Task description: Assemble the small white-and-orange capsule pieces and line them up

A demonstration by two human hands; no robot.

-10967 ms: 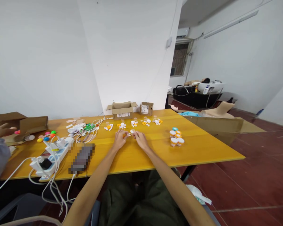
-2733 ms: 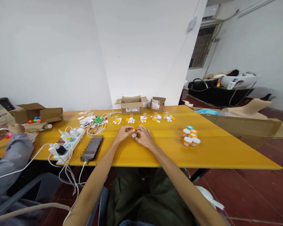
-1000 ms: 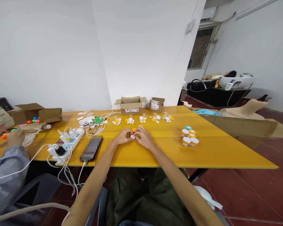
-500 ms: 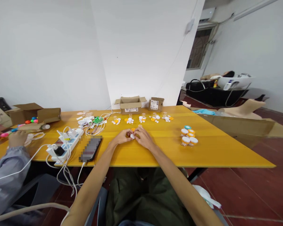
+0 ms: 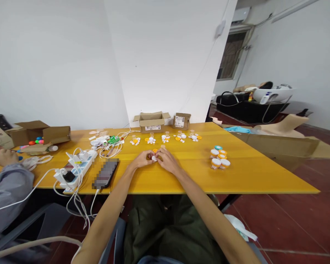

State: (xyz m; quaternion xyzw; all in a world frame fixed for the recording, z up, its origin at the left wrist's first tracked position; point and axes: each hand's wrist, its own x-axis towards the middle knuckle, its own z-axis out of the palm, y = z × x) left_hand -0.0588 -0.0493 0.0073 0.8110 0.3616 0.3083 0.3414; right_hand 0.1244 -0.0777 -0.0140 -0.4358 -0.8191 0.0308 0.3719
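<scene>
A small white round piece is pinched between my two hands, low over the table's middle. My left hand has thumb and forefinger closed on its left side. From the right, the fingers of my right hand close on the same piece. Just beyond my fingertips lies an orange ring-like part, partly hidden by the hands. A clear cup seems to stand behind my right hand. Farther back, several small groups of white and orange parts with clear cups lie in a row.
Lidded jars stand grouped at right. Cardboard boxes sit against the wall. On the left are a phone, a power strip with cables, and a circuit board. A co-worker's hand is at far left beside colored balls.
My hands stay in nearly the same place around the white piece. The co-worker's hand at far left has moved leftward. The view has shifted very slightly.
</scene>
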